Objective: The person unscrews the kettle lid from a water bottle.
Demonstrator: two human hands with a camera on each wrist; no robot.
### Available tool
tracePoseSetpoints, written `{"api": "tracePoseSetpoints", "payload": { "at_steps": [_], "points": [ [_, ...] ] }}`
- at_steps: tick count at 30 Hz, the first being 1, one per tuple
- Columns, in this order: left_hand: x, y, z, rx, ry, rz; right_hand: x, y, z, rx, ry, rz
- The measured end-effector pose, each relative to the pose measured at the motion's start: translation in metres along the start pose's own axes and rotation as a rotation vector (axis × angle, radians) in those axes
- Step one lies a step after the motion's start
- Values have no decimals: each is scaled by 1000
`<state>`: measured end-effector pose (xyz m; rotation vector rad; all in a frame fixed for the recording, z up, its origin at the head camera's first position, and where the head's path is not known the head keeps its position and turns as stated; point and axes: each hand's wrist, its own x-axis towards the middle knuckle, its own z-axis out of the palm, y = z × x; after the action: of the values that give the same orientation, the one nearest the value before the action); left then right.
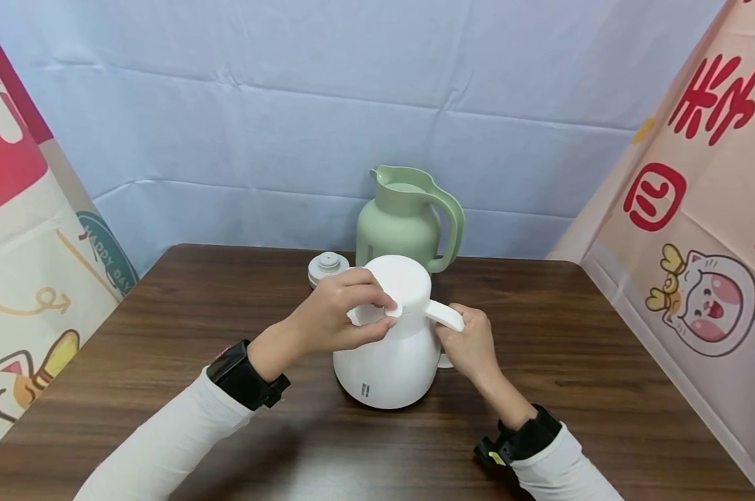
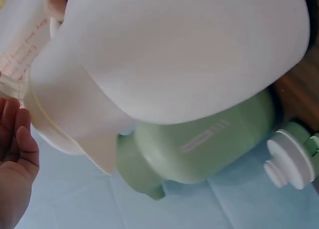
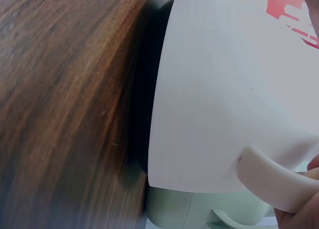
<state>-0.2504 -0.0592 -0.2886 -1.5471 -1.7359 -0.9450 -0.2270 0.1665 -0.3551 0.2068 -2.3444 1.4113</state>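
Observation:
A white thermos jug [image 1: 383, 372] with a black base stands on the table, a white lid [image 1: 399, 277] in its neck. My left hand [image 1: 346, 312] is at the front of the lid, thumb and index finger pinching a small round white tab [image 1: 394, 309] there. The left wrist view shows those fingers [image 2: 22, 134] close to the lid's rim, the spout pointing down beside them. On the jug's other side, my right hand [image 1: 471, 342] grips the handle [image 1: 444, 316]. The lower end of that handle [image 3: 271, 181] joins the body in the right wrist view.
Behind the white jug stands a green jug [image 1: 396, 226], uncovered, its handle to the right. A pale round stopper [image 1: 328, 266] lies left of it. The brown wooden table [image 1: 239, 292] ends at a pale blue cloth [image 1: 258, 160], with printed cloths at both sides.

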Motion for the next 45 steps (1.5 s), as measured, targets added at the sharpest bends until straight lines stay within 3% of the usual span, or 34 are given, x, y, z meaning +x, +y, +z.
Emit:
{"api": "tracePoseSetpoints", "payload": {
  "at_steps": [6,12,25,30,39,45],
  "points": [
    [12,8,4,121,-58,3,0,0,1,5,12,-21],
    [20,17,14,191,-110,-90,0,0,1,2,28,-35],
    [29,24,32,350,-86,-144,0,0,1,-3,33,-25],
    [30,25,31,354,-89,-165,0,0,1,-3,29,-30],
    [39,36,14,259,-239,-331,1,0,2,14,28,-36],
    [42,38,9,234,-295,-375,1,1,1,2,34,-47]
  ]
}}
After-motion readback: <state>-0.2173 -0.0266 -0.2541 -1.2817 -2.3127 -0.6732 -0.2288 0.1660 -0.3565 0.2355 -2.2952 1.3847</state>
